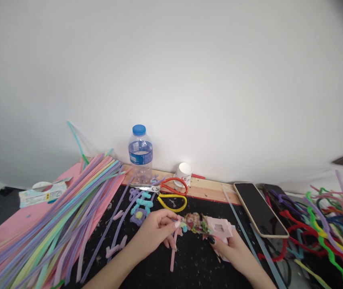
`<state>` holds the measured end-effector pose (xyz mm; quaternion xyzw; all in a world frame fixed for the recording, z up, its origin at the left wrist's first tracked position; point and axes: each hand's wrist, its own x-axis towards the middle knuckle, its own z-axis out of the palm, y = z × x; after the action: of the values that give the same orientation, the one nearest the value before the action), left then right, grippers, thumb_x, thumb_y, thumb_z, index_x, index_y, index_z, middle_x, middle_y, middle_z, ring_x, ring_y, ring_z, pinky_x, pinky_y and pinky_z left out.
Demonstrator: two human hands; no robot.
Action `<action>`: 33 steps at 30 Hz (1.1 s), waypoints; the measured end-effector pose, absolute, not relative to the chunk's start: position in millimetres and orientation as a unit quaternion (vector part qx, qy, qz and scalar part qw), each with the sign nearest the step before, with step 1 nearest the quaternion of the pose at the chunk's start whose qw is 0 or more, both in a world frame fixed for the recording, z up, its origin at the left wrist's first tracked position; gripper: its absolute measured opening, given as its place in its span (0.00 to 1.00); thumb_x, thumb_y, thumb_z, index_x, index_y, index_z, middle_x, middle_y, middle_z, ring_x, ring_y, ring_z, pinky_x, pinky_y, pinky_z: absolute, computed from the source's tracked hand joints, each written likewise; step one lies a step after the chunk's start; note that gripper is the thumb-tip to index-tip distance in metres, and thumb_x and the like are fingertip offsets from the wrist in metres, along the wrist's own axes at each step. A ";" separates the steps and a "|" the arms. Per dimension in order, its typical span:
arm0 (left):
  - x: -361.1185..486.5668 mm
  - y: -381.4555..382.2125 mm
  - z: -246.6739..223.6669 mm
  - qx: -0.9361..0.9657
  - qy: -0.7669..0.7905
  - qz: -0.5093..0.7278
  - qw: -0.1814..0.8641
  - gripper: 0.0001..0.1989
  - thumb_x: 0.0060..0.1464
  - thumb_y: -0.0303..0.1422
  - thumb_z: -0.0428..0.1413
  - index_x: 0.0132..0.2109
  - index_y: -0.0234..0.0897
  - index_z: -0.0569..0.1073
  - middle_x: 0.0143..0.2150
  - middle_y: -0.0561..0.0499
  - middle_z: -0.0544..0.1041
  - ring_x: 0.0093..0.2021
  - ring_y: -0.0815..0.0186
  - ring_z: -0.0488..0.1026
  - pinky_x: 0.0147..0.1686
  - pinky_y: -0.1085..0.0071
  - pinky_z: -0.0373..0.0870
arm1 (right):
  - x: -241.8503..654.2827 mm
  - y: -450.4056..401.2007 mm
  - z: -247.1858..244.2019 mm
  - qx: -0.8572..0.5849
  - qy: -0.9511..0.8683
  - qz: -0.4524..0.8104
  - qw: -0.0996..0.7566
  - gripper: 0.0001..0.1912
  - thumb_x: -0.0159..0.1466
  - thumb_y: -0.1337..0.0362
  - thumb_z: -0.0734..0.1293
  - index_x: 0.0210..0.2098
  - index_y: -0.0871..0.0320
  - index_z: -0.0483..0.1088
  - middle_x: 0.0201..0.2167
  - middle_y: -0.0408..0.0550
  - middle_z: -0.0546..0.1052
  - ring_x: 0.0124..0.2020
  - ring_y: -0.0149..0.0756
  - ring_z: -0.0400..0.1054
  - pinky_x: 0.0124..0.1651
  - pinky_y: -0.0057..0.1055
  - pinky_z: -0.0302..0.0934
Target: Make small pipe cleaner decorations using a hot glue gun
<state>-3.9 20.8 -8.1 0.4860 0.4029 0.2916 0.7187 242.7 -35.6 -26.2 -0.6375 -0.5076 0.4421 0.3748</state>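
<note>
My left hand (pixel 162 230) pinches a small fuzzy pipe-cleaner piece with pink, yellow and blue bits (pixel 183 225). A pink pipe-cleaner stem (pixel 173 253) hangs down from it. My right hand (pixel 224 245) is wrapped round a pale pink lint shaver (pixel 219 227). Multicoloured fluff (pixel 197 222) covers the shaver's left end, which is close beside the small piece; I cannot tell whether they touch. Left of my hands lie a purple pipe-cleaner flower with a yellow centre (pixel 139 216) and turquoise twisted pieces (pixel 141 202). Scissors with red and yellow handles (pixel 173 195) lie just beyond.
Many pastel pipe cleaners (pixel 69 216) lie across a pink sheet (pixel 5 230) at left. A water bottle (pixel 140 154) and a white cup (pixel 184 173) stand by the wall. A phone (pixel 260 208) and tangled bright pipe cleaners (pixel 325 233) lie at right. Clippings dot the black mat (pixel 195 265).
</note>
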 end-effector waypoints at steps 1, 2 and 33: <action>-3.5 20.8 -8.8 0.488 0.406 0.291 0.716 0.11 0.53 0.37 0.55 0.40 0.33 0.69 0.28 0.50 0.78 0.19 0.69 0.75 0.17 0.79 0.64 | 241.3 -35.5 -24.0 -0.636 -0.507 0.444 0.376 0.25 0.50 0.49 0.70 0.38 0.63 0.71 0.29 0.51 0.75 0.29 0.41 0.67 0.33 0.37 0.64; -3.1 20.7 -9.3 0.490 0.409 0.292 0.712 0.11 0.52 0.36 0.55 0.40 0.33 0.69 0.27 0.51 0.78 0.19 0.69 0.74 0.17 0.79 0.64 | 239.6 -35.4 -21.6 -0.635 -0.505 0.444 0.381 0.24 0.50 0.49 0.70 0.38 0.62 0.71 0.28 0.50 0.75 0.29 0.41 0.67 0.33 0.36 0.64; -4.8 18.8 -1.2 0.521 0.412 0.285 0.691 0.09 0.52 0.33 0.53 0.39 0.32 0.68 0.28 0.49 0.77 0.20 0.69 0.75 0.19 0.77 0.65 | 235.9 -33.4 -8.1 -0.631 -0.563 0.393 0.360 0.15 0.53 0.54 0.68 0.32 0.61 0.73 0.20 0.43 0.69 0.22 0.34 0.62 0.26 0.29 0.61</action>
<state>-4.8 18.8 -1.2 0.5214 0.4122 0.2845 0.6909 235.9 -33.4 -8.1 -0.6313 -0.5634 0.3932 0.3597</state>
